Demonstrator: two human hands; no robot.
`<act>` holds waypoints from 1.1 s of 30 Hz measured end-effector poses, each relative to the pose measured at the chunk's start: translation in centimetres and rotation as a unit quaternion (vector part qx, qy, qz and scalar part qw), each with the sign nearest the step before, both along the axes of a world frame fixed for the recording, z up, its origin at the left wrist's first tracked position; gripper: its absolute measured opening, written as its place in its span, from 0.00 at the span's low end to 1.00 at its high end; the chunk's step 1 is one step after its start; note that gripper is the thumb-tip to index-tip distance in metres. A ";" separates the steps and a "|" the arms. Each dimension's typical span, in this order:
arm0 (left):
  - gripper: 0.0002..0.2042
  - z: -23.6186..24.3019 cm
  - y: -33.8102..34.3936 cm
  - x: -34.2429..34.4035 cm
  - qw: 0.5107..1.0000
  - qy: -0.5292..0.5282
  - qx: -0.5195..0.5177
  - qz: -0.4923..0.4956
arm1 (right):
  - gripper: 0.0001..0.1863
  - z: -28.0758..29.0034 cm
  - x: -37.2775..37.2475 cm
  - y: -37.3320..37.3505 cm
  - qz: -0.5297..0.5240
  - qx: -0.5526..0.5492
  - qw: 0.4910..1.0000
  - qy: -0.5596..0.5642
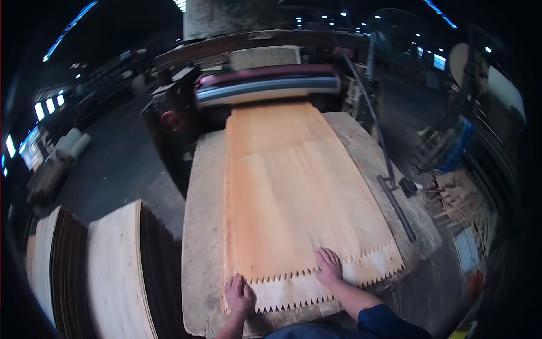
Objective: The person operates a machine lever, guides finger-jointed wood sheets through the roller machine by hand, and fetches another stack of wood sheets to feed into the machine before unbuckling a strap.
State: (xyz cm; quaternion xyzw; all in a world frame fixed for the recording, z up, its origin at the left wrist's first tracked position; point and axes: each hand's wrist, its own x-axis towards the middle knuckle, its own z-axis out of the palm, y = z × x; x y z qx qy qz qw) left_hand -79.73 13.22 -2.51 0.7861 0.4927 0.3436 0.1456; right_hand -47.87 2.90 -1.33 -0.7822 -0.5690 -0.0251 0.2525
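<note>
A long orange-tan wood veneer sheet [293, 192] with a saw-toothed near edge lies on a worn table. A paler veneer sheet [293, 291], also toothed, shows from under its near end. The far end runs up to a machine's roller [265, 87]. My left hand [238, 294] rests at the near left corner of the veneer, fingers forward and slightly bent. Farther right, my right hand [329, 266] presses down with spread fingers across the toothed edge of the upper sheet. Neither hand is closed round anything; their undersides are hidden.
The worn table [203, 226] reaches beyond the veneer on both sides. A metal T-shaped bar [397, 209] lies at its right edge. Tall veneer stacks [116, 260] stand at the lower left. Broken wood scraps [460, 198] lie to the right.
</note>
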 end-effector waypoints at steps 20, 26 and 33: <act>0.20 -2.0 0.2 -2.3 0.999 0.042 -0.031 -0.003 | 0.33 0.2 -1.0 0.2 0.019 0.025 0.999 -0.010; 0.19 -0.5 0.0 -0.8 1.000 0.014 0.020 -0.012 | 0.25 0.6 -0.7 0.3 0.022 0.080 0.996 -0.017; 0.22 1.9 1.4 -1.8 0.993 0.012 -0.109 -0.039 | 0.28 0.4 -0.7 0.7 0.030 0.037 0.998 -0.029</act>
